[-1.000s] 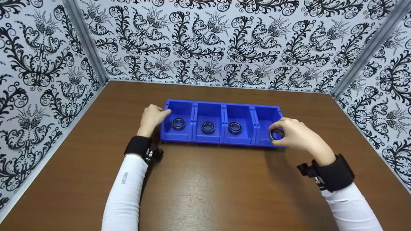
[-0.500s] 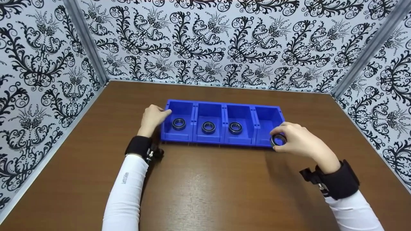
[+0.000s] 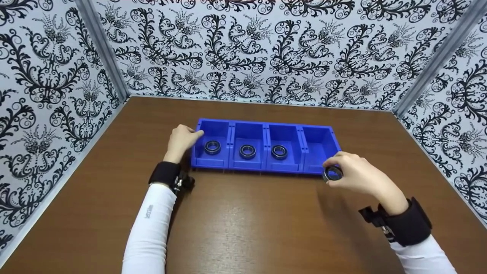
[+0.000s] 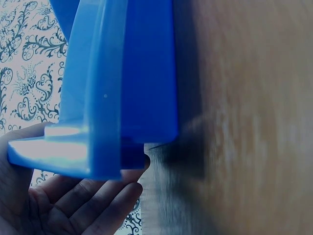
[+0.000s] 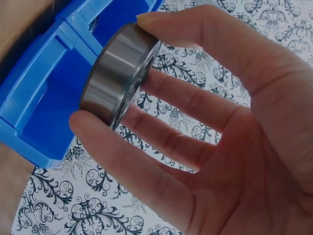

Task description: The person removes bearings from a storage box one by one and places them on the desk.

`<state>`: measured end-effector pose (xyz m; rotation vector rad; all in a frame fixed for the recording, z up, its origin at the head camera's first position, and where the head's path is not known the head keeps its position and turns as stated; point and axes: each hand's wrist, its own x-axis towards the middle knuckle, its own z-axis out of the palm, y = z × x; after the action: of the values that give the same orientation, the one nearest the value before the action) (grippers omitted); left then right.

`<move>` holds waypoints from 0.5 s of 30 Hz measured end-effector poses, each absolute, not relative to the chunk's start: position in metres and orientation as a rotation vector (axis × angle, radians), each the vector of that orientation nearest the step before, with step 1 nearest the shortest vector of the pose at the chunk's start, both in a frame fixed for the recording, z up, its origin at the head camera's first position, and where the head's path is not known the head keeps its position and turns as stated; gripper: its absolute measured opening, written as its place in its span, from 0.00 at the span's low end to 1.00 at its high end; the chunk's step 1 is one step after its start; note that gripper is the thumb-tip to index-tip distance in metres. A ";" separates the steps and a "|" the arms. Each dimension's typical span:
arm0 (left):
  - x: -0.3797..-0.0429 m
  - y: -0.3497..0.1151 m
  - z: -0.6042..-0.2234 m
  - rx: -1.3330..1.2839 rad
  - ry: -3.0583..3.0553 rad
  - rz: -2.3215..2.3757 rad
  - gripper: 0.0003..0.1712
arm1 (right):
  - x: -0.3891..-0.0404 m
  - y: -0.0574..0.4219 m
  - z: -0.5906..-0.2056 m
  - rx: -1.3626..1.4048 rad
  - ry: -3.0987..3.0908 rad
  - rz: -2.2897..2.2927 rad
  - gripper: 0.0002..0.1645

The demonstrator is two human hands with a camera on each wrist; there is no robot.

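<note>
Your right hand [image 3: 357,173] pinches the metal ring [image 5: 115,71] across its outer edge, best for something likely hard, heavy, slippery. Your left hand [image 3: 180,141] grips the blue tray [image 3: 249,165].

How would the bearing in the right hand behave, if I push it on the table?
The bearing is probably stiff and heavy for its size, as its outer surface looks like solid metal. That smooth, shiny surface may be slippery. Being round, it could roll on edge but would likely slide when flat.
</note>
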<state>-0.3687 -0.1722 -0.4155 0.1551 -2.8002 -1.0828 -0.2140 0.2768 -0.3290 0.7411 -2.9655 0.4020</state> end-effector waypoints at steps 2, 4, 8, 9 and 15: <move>-0.369 -0.172 -0.416 0.154 -2.798 -1.078 0.23 | -0.213 0.278 -0.331 0.746 -2.964 0.400 0.18; -0.369 -0.172 -0.416 0.152 -2.796 -1.072 0.23 | -0.211 0.278 -0.332 0.752 -2.963 0.402 0.18; -0.369 -0.171 -0.416 0.146 -2.793 -1.068 0.24 | -0.208 0.279 -0.335 0.758 -2.962 0.406 0.17; -0.369 -0.171 -0.416 0.145 -2.791 -1.069 0.24 | -0.207 0.279 -0.336 0.756 -2.962 0.404 0.17; -0.369 -0.172 -0.415 0.143 -2.793 -1.072 0.24 | -0.200 0.280 -0.337 0.746 -2.970 0.381 0.17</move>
<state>-0.3686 -0.1717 -0.4154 0.1433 -2.7934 -1.0724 -0.2004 0.2796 -0.3373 0.7458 -2.9700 0.3806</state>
